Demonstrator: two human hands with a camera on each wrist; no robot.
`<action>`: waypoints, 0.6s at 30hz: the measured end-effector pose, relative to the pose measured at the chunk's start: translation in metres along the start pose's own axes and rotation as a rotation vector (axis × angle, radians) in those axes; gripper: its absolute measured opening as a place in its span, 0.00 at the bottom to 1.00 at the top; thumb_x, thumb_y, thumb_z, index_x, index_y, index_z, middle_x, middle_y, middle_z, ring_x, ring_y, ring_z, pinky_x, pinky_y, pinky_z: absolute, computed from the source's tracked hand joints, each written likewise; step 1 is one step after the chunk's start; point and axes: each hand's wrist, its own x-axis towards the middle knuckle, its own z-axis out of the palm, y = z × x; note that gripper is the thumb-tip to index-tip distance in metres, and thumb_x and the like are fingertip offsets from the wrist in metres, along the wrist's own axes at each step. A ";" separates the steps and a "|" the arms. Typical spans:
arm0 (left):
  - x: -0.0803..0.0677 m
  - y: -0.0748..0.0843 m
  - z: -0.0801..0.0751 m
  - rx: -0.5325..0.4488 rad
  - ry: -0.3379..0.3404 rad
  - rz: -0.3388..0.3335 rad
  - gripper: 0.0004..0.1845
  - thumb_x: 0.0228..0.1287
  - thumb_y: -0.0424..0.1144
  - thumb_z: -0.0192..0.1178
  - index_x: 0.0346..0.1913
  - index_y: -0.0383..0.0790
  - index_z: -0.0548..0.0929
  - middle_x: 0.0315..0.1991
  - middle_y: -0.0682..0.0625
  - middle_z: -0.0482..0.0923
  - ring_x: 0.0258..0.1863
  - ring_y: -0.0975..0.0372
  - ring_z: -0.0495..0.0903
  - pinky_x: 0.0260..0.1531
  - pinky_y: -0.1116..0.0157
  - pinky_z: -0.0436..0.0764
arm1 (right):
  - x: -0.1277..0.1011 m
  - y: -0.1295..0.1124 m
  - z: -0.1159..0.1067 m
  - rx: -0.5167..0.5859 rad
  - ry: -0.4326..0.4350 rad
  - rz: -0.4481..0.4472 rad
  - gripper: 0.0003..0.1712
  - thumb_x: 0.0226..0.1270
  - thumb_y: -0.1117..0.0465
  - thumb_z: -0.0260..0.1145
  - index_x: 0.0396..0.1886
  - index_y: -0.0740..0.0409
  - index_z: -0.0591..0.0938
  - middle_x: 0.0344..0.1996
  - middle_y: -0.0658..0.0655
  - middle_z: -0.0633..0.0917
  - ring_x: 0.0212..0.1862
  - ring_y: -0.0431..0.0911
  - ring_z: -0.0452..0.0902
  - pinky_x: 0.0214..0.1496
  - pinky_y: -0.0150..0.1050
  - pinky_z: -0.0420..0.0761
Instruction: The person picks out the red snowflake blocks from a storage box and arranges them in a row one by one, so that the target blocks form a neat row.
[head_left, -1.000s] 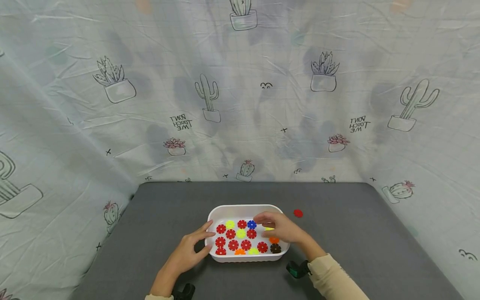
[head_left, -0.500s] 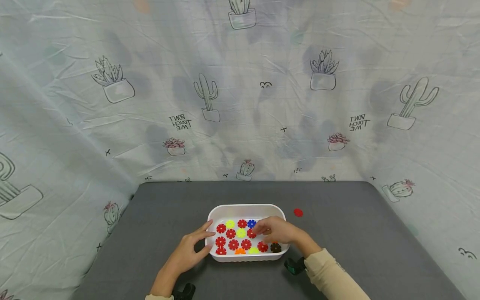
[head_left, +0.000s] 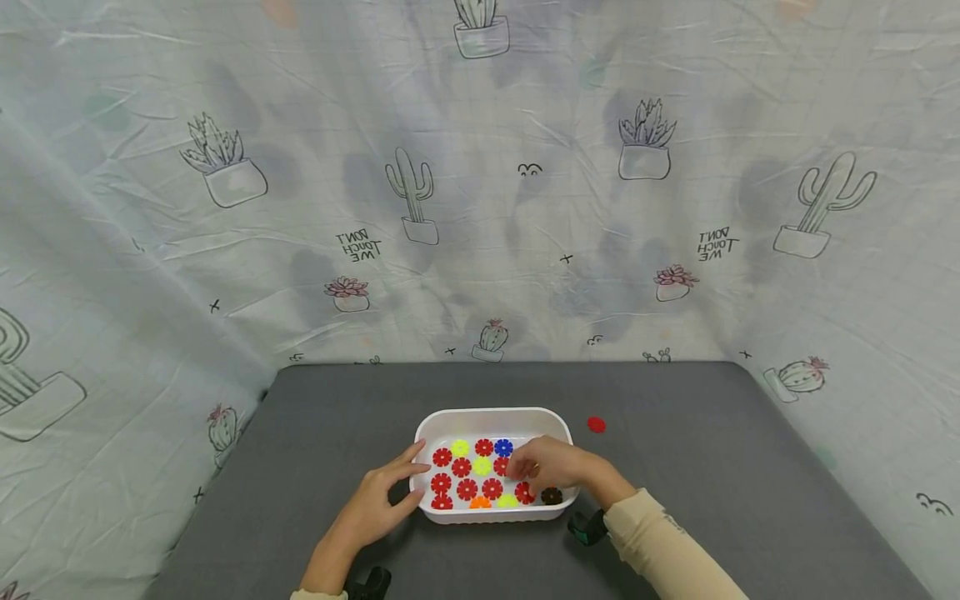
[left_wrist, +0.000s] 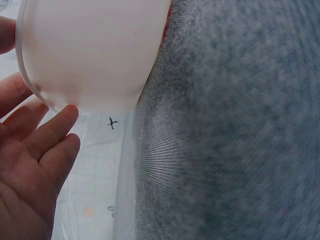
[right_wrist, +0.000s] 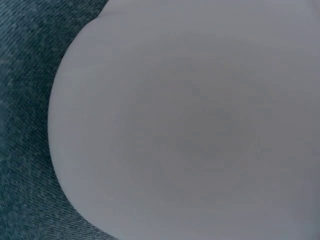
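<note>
Your left hand (head_left: 375,504) lies on the grey table (head_left: 300,467) with fingers spread and straight, fingertips (left_wrist: 60,120) touching the left wall of the white tray (head_left: 487,415). The tray sits near the table's front middle and holds red, yellow, orange, blue and brown discs (head_left: 467,489). Your right hand (head_left: 551,467) is inside the tray's right half, fingers curled down onto the discs; whether it pinches one cannot be told. A loose red disc (head_left: 596,425) lies on the table just right of the tray

White oval tray (head_left: 450,424) on grey table holds flat red, yellow, blue flower discs (head_left: 467,489).
</note>
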 end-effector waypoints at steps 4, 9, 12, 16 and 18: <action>0.000 0.000 0.000 0.002 -0.003 0.001 0.17 0.60 0.41 0.63 0.52 0.41 0.83 0.68 0.49 0.67 0.63 0.54 0.71 0.57 0.48 0.74 | 0.002 0.001 0.002 -0.043 -0.011 0.027 0.17 0.48 0.73 0.72 0.37 0.52 0.83 0.36 0.46 0.84 0.39 0.37 0.77 0.48 0.34 0.80; 0.000 0.001 0.000 0.006 0.003 0.009 0.17 0.61 0.41 0.63 0.52 0.41 0.83 0.68 0.50 0.67 0.63 0.53 0.71 0.56 0.48 0.74 | 0.003 0.000 0.002 -0.072 -0.024 0.011 0.16 0.48 0.74 0.72 0.36 0.53 0.83 0.35 0.46 0.82 0.39 0.37 0.76 0.47 0.32 0.80; -0.001 0.001 0.000 0.010 0.004 0.009 0.17 0.61 0.41 0.63 0.52 0.41 0.83 0.68 0.49 0.67 0.63 0.53 0.71 0.56 0.48 0.74 | 0.003 -0.002 0.002 -0.099 -0.028 0.001 0.16 0.48 0.73 0.72 0.36 0.53 0.82 0.34 0.46 0.82 0.37 0.38 0.75 0.45 0.31 0.78; -0.001 0.000 0.002 0.014 0.004 0.008 0.17 0.61 0.42 0.62 0.52 0.42 0.83 0.68 0.50 0.67 0.64 0.54 0.71 0.57 0.48 0.74 | 0.003 -0.001 0.006 -0.135 -0.024 0.004 0.16 0.48 0.71 0.73 0.36 0.52 0.82 0.32 0.45 0.80 0.36 0.38 0.72 0.42 0.29 0.77; -0.002 0.000 0.003 0.018 0.007 0.010 0.17 0.61 0.42 0.62 0.52 0.42 0.83 0.68 0.50 0.67 0.63 0.54 0.71 0.56 0.48 0.74 | 0.003 0.000 0.009 -0.161 -0.023 0.003 0.17 0.48 0.70 0.74 0.36 0.50 0.81 0.31 0.44 0.79 0.35 0.37 0.71 0.40 0.28 0.76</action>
